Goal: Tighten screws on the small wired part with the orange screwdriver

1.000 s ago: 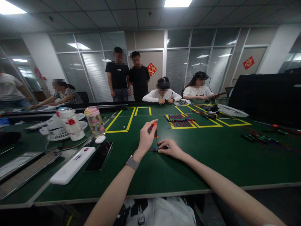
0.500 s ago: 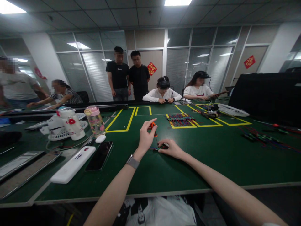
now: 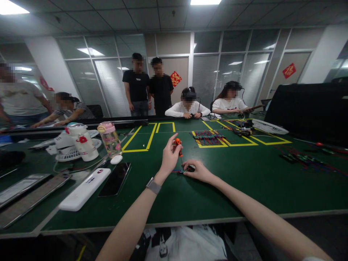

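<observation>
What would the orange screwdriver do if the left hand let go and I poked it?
The screwdriver would probably tip over, because it stands nearly upright on a thin shaft. It likely wouldn't bend, since that shaft looks straight. Once down, it might roll a bit, as the table looks flat and smooth.

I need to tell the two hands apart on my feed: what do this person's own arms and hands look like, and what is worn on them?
Both the left hand and right hand are ungloved, with no sleeves showing on the forearms. The left wrist wears a watch with a grey band; the right wrist is bare.
</observation>
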The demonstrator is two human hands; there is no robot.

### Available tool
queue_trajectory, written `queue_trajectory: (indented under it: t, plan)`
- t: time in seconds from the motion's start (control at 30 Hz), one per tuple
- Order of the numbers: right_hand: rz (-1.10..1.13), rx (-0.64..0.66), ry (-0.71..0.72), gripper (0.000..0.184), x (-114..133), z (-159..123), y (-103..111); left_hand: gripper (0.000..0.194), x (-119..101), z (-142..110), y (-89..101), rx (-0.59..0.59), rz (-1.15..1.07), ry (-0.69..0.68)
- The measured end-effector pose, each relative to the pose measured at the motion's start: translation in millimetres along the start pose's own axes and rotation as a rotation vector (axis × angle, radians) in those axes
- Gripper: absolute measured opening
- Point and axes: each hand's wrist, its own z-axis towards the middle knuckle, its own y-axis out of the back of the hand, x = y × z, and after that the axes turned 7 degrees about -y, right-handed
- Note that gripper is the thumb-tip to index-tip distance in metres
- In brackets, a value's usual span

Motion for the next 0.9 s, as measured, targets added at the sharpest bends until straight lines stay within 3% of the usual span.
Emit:
queue_trajectory:
  t: [0.13,0.33,0.53,0.73,0.9]
  plan:
    - [0.000,-0.007,0.004,0.009,-0.5,0.2,-0.1,0.034,-1.3,-0.2,2.1,-0.015,0.140,-0.088]
    - [0.007,-0.003,-0.013,0.010,1.2,-0.3,0.3,0.046,0.1,1.7,0.1,0.097,-0.087,0.020]
    - [0.005,0.001,-0.033,0.010,1.9,-0.7,0.4,0.042,-2.1,-1.0,2.7,0.020,0.205,-0.112]
    - [-0.002,0.005,-0.031,0.010,3.1,-1.0,1.2,0.048,1.4,0.1,0.5,0.087,-0.019,0.009]
    - [-0.001,-0.001,-0.014,0.009,1.0,-0.3,0.6,0.047,-2.1,-1.6,1.9,0.029,0.244,-0.162]
